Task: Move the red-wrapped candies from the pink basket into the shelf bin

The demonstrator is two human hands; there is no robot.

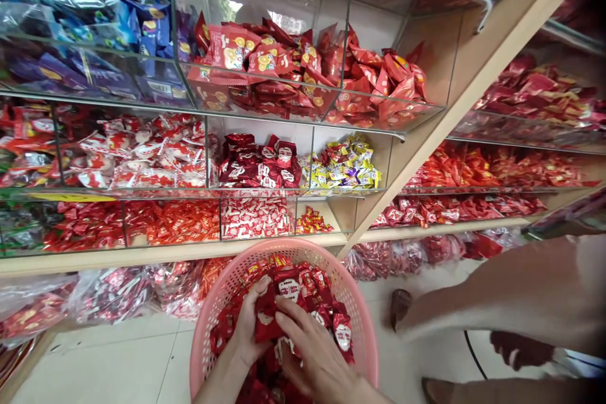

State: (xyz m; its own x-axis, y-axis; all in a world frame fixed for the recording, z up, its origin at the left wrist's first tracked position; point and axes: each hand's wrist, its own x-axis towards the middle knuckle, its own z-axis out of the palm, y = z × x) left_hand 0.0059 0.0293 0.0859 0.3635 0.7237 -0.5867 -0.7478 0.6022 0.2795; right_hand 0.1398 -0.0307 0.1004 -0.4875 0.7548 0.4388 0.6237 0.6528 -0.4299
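Observation:
A pink plastic basket (367, 322) stands on the floor in front of me, holding many red wrapped candies. My left hand (247, 322) is inside it, thumb and fingers around a dark red candy packet (267, 312). From the other side, my right hand (315, 348) has its bent fingers against the same packet. More dark red packets with white labels (343, 334) lie around both hands. Small red and yellow candies (279, 262) show at the basket's far side.
Clear-fronted shelf bins (262, 167) with wrapped candies rise behind the basket. A wooden upright (416, 139) divides the shelves. Bagged candies (111, 293) lie beneath the lowest shelf. At the right, a person's legs (502, 290) and shoes are close to the basket.

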